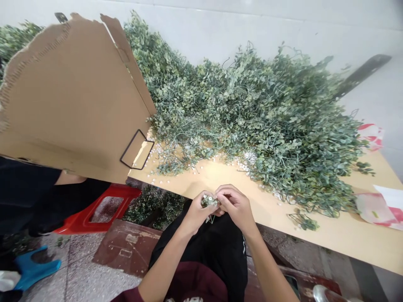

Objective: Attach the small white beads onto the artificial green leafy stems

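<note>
Close to my lap, at the table's front edge, my left hand (197, 212) is closed around a small sprig of artificial greenery (209, 200). Small pale round pieces show at the sprig's top, and thin stems poke out below the fingers. My right hand (234, 204) meets it from the right, thumb and fingers pinched together at the sprig's side. Whatever those fingertips hold is too small to make out. Beyond both hands lies a large heap of artificial leaf sprigs (239, 105), with small white round beads (248, 161) scattered along its near edge.
A big cardboard sheet (75, 92) stands at the left, with a black wire frame (137, 149) at its lower corner. Another person's dark-clothed leg (28, 197) is beside a red plastic stool (97, 209). One loose sprig (304, 222) lies on the table (273, 226) at right.
</note>
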{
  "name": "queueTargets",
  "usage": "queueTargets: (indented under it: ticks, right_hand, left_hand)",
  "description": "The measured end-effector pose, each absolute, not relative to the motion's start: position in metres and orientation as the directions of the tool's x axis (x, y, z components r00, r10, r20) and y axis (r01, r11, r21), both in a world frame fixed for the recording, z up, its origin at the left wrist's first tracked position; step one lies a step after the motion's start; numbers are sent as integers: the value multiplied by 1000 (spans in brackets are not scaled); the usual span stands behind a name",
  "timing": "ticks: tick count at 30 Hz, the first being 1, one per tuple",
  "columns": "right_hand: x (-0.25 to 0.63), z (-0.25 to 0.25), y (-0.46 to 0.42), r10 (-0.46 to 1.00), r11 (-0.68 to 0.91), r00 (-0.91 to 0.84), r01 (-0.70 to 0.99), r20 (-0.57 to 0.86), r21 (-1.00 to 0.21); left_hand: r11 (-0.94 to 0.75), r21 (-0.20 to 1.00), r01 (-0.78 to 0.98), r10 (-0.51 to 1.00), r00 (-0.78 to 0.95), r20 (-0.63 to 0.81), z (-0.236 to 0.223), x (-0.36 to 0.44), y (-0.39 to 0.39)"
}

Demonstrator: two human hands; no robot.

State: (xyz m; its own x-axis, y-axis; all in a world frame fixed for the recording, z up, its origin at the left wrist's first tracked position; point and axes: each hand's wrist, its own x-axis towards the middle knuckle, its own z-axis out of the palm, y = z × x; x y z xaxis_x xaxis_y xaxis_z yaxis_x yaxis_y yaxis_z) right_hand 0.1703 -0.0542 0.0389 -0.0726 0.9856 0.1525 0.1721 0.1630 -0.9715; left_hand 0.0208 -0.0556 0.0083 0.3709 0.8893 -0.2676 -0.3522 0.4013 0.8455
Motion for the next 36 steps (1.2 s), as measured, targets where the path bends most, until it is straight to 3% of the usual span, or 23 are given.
queueTargets:
  ticks: [4,7,12,22,36]
  right_hand:
    - [181,34,-53,988,154,-45,104,150,-983]
    - [186,24,-53,997,79,-20,11,79,-997]
    - [186,3,-54,993,-104,31,-162,-111,-981]
    - [178,-6,-56,975,-168,66,-414,-214,-894]
    - [177,-9,-55,979,-177,23,-400,-203,-899]
  left_hand:
    - [286,945,-158,944,218,-250,-1,18,-50]
    - [138,990,6,979,151,-138,-4,14,-41]
    - [-37,992,124,944,331,-6,3,12,-30]
    - [-89,984,157,866,501,-2,11,14,-24]
    - [20,990,138,864,496,-87,17,21,-27]
